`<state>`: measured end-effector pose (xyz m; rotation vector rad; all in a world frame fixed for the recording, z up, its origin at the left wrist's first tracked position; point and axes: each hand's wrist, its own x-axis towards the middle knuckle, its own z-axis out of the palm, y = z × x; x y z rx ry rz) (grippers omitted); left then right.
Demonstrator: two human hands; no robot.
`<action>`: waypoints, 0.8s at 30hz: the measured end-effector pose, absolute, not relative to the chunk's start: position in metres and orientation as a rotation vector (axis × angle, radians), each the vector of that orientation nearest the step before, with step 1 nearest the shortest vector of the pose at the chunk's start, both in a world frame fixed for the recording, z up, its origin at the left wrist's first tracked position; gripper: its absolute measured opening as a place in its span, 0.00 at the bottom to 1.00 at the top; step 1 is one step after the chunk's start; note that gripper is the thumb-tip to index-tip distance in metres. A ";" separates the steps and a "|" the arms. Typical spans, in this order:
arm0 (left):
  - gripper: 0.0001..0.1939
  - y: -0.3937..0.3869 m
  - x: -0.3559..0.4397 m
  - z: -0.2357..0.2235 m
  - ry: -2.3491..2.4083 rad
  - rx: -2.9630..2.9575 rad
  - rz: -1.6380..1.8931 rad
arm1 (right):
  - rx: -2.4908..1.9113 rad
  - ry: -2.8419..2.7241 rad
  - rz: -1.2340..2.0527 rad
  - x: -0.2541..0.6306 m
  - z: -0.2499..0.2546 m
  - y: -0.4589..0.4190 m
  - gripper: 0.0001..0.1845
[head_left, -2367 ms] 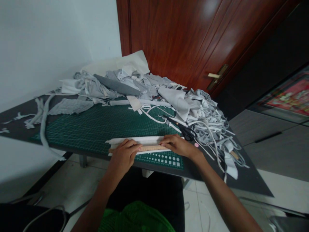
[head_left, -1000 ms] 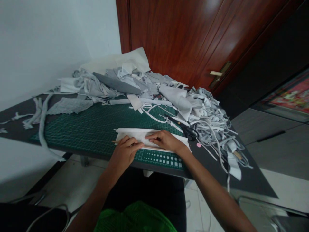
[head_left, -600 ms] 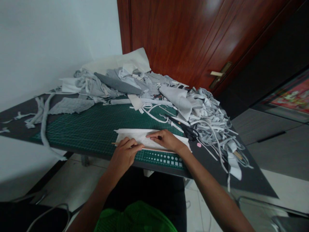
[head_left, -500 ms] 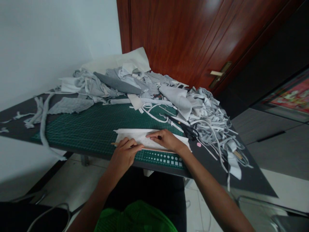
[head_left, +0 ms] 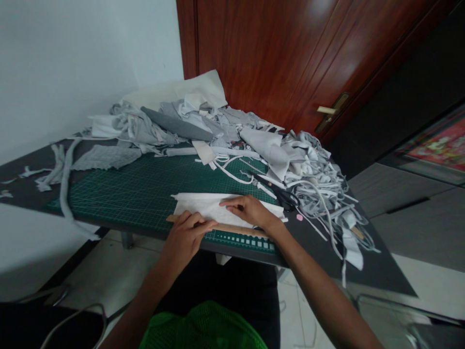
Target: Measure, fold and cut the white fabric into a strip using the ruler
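The wooden ruler (head_left: 234, 229) is showing now, more than it was a moment ago: it is lying along the near edge of the white cloth (head_left: 205, 206), on the green cutting mat (head_left: 119, 203). The right hand (head_left: 247, 212) is pressing the cloth, fingers open. The left hand (head_left: 185, 237) is resting over the ruler. Is it gripping? I cannot tell. The black scissors (head_left: 285, 199) are lying just beyond the right hand.

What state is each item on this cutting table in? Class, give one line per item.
left hand: pressing on the wooden ruler
wooden ruler: lying flat along the white fabric's near edge
right hand: resting on the white fabric
white fabric: lying flat on the cutting mat
scissors: lying down, blades shut
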<state>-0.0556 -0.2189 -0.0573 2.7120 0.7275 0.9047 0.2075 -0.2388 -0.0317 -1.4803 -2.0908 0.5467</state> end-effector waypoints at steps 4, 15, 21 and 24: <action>0.17 -0.221 -0.057 -0.056 0.766 2.684 0.845 | -1.481 -2.089 0.514 0.205 -0.031 -0.243 0.15; 0.20 -0.254 -0.057 -0.055 0.862 2.767 0.834 | -1.489 -2.160 0.414 0.202 -0.029 -0.258 0.17; 0.17 -0.250 -0.054 -0.046 0.891 2.780 0.680 | -1.414 -2.170 0.469 0.220 -0.022 -0.284 0.12; 0.17 -0.243 -0.053 -0.041 0.837 2.799 0.646 | -1.509 -2.095 0.400 0.242 -0.022 -0.312 0.11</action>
